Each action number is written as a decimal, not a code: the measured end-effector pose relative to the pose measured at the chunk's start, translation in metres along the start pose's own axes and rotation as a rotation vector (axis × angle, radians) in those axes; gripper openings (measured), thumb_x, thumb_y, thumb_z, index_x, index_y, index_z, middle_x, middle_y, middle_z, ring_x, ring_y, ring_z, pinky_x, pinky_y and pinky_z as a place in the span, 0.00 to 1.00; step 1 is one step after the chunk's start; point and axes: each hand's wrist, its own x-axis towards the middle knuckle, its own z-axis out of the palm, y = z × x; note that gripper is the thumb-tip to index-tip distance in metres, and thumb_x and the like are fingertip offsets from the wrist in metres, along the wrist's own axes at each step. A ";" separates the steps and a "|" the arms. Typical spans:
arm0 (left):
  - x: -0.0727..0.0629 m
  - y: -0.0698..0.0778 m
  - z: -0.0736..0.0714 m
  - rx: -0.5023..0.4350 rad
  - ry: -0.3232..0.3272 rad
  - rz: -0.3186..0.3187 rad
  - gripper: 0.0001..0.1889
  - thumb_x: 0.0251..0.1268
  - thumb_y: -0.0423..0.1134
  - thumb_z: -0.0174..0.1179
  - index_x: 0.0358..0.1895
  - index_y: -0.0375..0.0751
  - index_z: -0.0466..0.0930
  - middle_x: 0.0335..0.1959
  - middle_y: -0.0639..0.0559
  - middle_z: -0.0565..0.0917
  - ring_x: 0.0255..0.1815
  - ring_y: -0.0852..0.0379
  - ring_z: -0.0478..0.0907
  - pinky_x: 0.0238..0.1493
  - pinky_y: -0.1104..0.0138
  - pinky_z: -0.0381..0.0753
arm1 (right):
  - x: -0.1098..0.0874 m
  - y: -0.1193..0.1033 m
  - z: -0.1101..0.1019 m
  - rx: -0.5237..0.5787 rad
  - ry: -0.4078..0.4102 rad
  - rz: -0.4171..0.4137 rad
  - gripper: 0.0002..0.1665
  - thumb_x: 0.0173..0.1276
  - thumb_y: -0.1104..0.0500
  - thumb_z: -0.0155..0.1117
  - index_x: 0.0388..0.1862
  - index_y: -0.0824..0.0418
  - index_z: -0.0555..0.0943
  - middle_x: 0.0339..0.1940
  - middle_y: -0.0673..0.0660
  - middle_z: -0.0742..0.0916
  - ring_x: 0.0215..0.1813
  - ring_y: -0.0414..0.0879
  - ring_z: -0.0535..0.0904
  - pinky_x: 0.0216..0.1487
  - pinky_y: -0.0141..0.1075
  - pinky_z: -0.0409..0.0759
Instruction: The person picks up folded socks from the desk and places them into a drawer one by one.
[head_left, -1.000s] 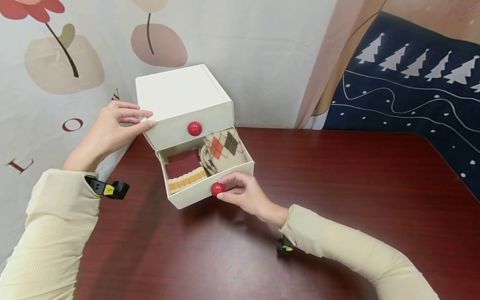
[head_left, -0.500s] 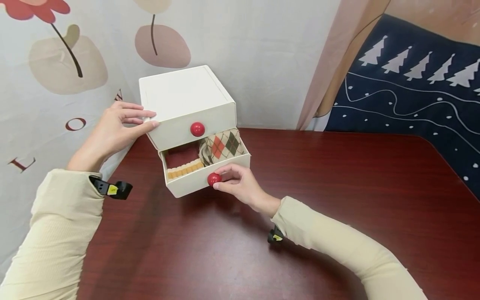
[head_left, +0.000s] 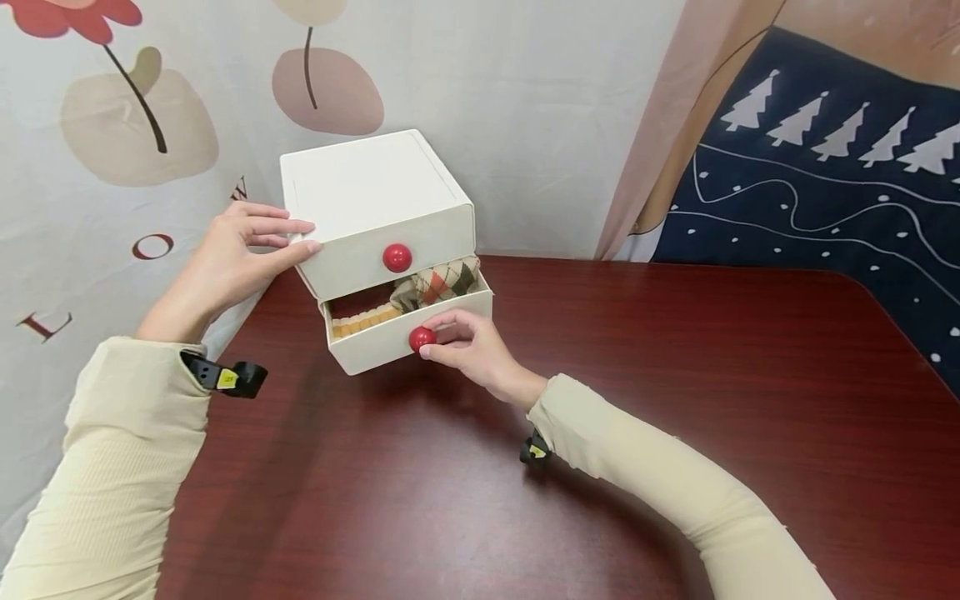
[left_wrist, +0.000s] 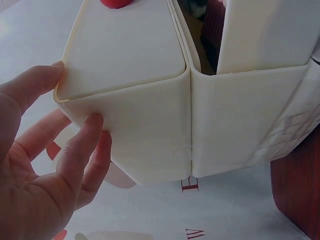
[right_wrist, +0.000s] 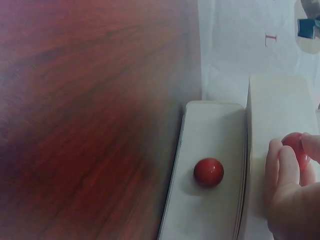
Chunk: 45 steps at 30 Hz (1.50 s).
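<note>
A white two-drawer box [head_left: 367, 183] stands at the back left of the table. Its upper drawer, with a red knob [head_left: 397, 257], is closed. The lower drawer [head_left: 390, 340] sticks partway out. Inside lie a beige argyle-patterned knit piece [head_left: 450, 282] and a dark red folded cloth beside a yellow ribbed band [head_left: 366, 319]. My right hand [head_left: 480, 354] pinches the lower drawer's red knob [head_left: 422, 338] between thumb and fingers. With extended fingers, my left hand [head_left: 240, 254] touches the box's upper left edge; the left wrist view shows its fingertips [left_wrist: 93, 120] against a box wall.
The dark red wooden table [head_left: 637, 400] stretches in front and to the right. A pale curtain [head_left: 525, 108] with flower prints hangs close behind the box. A navy cloth [head_left: 810, 183] with white trees hangs at the back right.
My right hand has pushed the lower drawer further into the box, so less of its contents shows. The left hand keeps its place at the box's edge.
</note>
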 end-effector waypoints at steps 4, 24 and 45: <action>0.001 0.000 0.000 0.000 0.004 0.003 0.24 0.54 0.46 0.60 0.51 0.34 0.76 0.52 0.45 0.63 0.34 0.71 0.68 0.37 0.75 0.65 | 0.007 0.000 0.000 -0.010 -0.003 0.009 0.17 0.52 0.69 0.65 0.43 0.67 0.76 0.36 0.60 0.82 0.33 0.46 0.79 0.37 0.31 0.75; 0.001 -0.001 -0.001 -0.025 0.008 -0.009 0.23 0.54 0.46 0.61 0.51 0.35 0.76 0.51 0.48 0.63 0.35 0.70 0.69 0.37 0.76 0.65 | 0.030 -0.001 0.003 -0.029 0.027 0.052 0.17 0.54 0.67 0.64 0.44 0.64 0.77 0.35 0.60 0.82 0.38 0.46 0.76 0.35 0.31 0.75; 0.001 -0.002 0.001 -0.025 0.008 -0.009 0.23 0.55 0.46 0.60 0.51 0.35 0.76 0.52 0.49 0.63 0.35 0.71 0.69 0.38 0.76 0.65 | 0.049 -0.001 0.003 -0.049 0.021 0.105 0.18 0.55 0.65 0.64 0.46 0.62 0.76 0.36 0.57 0.81 0.40 0.45 0.75 0.40 0.41 0.77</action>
